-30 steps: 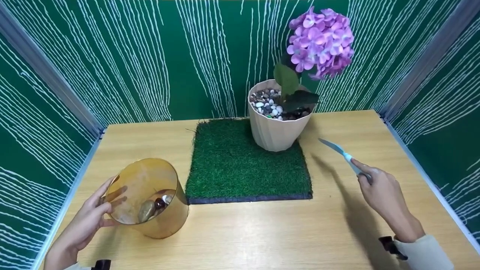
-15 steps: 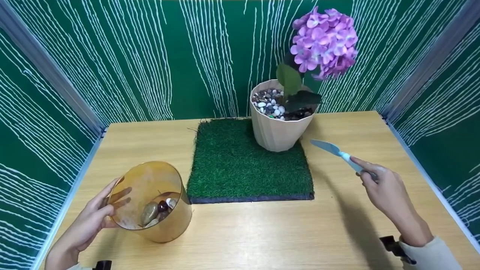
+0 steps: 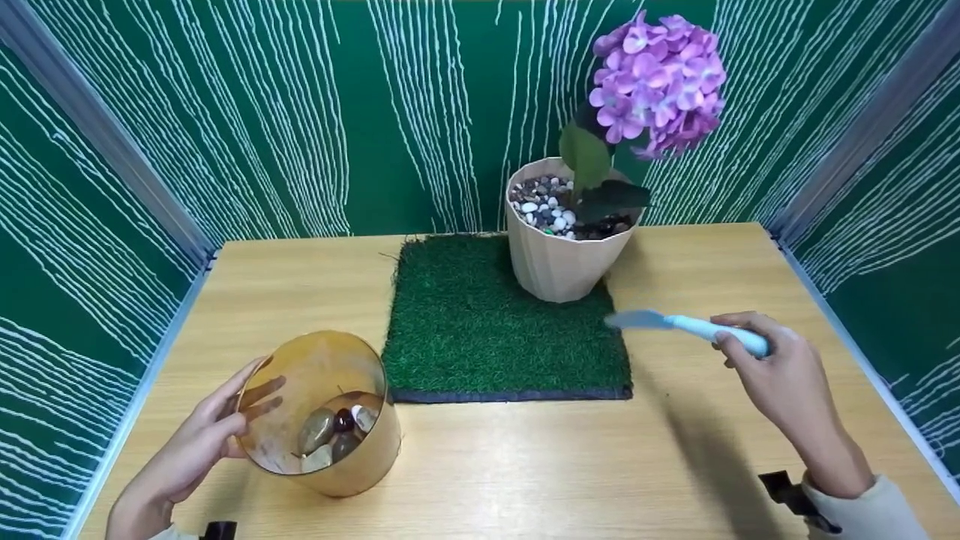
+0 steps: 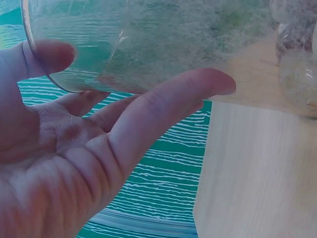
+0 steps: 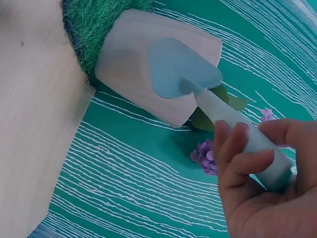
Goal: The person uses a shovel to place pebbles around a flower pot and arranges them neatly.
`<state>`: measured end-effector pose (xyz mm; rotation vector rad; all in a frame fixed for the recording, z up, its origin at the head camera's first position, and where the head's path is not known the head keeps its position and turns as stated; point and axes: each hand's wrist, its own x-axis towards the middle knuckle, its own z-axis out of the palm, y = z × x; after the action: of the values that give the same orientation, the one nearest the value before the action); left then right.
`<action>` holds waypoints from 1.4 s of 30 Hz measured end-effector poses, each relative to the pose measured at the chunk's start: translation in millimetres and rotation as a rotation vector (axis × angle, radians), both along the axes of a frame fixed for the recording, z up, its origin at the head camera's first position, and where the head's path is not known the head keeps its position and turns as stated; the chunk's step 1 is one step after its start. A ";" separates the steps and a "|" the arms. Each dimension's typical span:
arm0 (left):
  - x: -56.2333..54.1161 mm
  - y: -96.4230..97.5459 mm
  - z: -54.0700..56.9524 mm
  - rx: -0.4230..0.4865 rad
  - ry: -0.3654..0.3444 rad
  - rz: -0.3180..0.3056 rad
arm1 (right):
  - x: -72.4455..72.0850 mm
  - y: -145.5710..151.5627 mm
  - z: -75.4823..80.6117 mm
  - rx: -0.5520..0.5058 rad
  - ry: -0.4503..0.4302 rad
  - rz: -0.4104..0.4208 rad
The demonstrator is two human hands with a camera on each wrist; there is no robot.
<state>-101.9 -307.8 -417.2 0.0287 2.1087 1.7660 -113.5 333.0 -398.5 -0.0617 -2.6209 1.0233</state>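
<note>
My left hand grips the left side of a see-through amber container, which tilts on the table. Several stones lie at its bottom, one of them dark red. In the left wrist view, the thumb lies along the clear wall. A small light blue trowel is held by its handle in my right hand. Its blade hovers level over the right edge of the artificial grass mat, in front of the flower pot. The right wrist view shows fingers curled round the handle.
A cream faceted pot with small pebbles stands on the mat's back right part. A purple hydrangea rises from it. Green panels with white lines enclose the wooden table at the back and sides.
The trowel has swung toward me, from pointing up-left to nearly level, and its blade is now over the mat's edge. The amber container has shifted slightly right and nearer, with more stones visible.
</note>
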 end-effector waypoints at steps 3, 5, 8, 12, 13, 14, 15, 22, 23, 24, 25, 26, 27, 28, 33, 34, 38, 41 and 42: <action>0.5 2.0 1.3 -0.006 0.002 0.001 | -0.3 -1.9 -0.4 -0.022 0.039 -0.021; 0.9 3.1 2.2 -0.007 0.001 -0.004 | -0.8 -3.3 -1.1 -0.029 0.068 -0.030; 0.9 5.3 3.3 -0.013 -0.004 -0.015 | -1.5 -4.8 -1.4 -0.032 0.102 -0.043; -0.4 10.1 4.3 -0.027 -0.026 -0.022 | -1.4 -6.8 -1.3 -0.034 0.106 -0.046; -0.6 11.5 4.5 -0.031 -0.029 -0.026 | -1.0 -7.8 -1.5 -0.031 0.107 -0.045; -0.8 13.1 4.7 -0.035 -0.030 -0.030 | -0.8 -8.9 -1.8 -0.024 0.112 -0.041; -0.8 14.6 4.9 -0.038 -0.028 -0.035 | -0.5 -10.1 -2.4 -0.016 0.120 -0.036; 0.4 25.6 4.9 -0.031 0.000 -0.062 | 3.0 -21.1 -4.7 0.053 0.203 0.007; 0.5 27.1 4.9 -0.030 0.000 -0.065 | 3.4 -22.9 -4.7 0.068 0.221 0.016; 0.6 28.6 5.0 -0.029 -0.001 -0.069 | 3.6 -24.6 -4.7 0.081 0.241 0.026; 0.6 30.1 5.2 -0.030 -0.003 -0.073 | 4.0 -26.4 -4.8 0.095 0.259 0.035; 0.6 31.4 5.4 -0.026 -0.006 -0.077 | 4.2 -27.9 -5.0 0.107 0.280 0.046; 0.6 32.7 5.7 -0.027 -0.009 -0.081 | 4.3 -29.3 -5.3 0.120 0.300 0.056; 0.7 34.0 5.8 -0.028 -0.009 -0.087 | 4.4 -30.4 -5.6 0.132 0.320 0.066; 1.2 40.4 6.0 -0.037 -0.012 -0.116 | 5.6 -33.6 -7.7 0.169 0.391 0.101; 1.2 41.7 6.0 -0.041 -0.014 -0.121 | 6.1 -34.0 -8.2 0.172 0.399 0.106; 1.3 46.6 6.4 -0.058 -0.035 -0.132 | 6.8 -35.8 -10.5 0.167 0.396 0.119; 1.0 49.3 6.4 -0.058 -0.041 -0.139 | 6.3 -36.9 -12.2 0.146 0.383 0.118; 0.9 50.0 6.3 -0.058 -0.038 -0.145 | 6.0 -37.1 -12.6 0.144 0.384 0.119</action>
<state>-101.0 -257.8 -410.9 0.1283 2.0744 1.6096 -107.5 295.9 -411.1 0.2987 -2.3555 0.7870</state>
